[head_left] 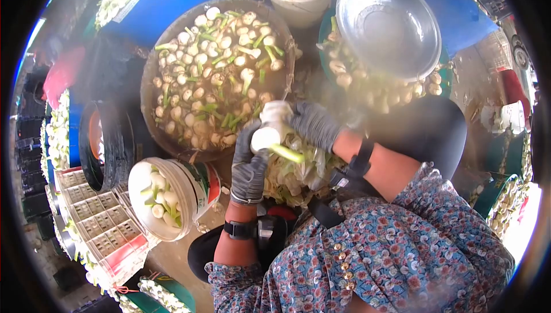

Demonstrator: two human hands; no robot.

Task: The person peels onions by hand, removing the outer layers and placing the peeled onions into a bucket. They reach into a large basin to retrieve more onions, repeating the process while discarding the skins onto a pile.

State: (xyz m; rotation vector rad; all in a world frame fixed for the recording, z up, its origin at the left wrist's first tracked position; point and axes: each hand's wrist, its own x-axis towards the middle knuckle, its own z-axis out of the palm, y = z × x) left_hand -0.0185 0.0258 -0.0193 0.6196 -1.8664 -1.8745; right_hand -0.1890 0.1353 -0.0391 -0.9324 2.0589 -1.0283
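Note:
My left hand point(249, 161), in a dark grey glove, is closed round a white vegetable bulb point(266, 139). Its short green stalk points right and slightly down. My right hand point(318, 125), gloved the same way, is closed just above it on a whitish piece point(276, 110) that is too blurred to name. Beyond both hands stands a big round tub point(150, 92) of murky water with many similar bulbs floating in it. Beneath my hands lies a pile of pale peelings point(298, 169).
A tipped white bucket point(138, 184) holding bulbs is at left, by a crate point(97, 212). A metal bowl point(387, 26) rests over unpeeled bulbs point(384, 92) at upper right. Another bucket point(301, 6) with bulbs stands at the back. A black tub point(117, 146) is further left.

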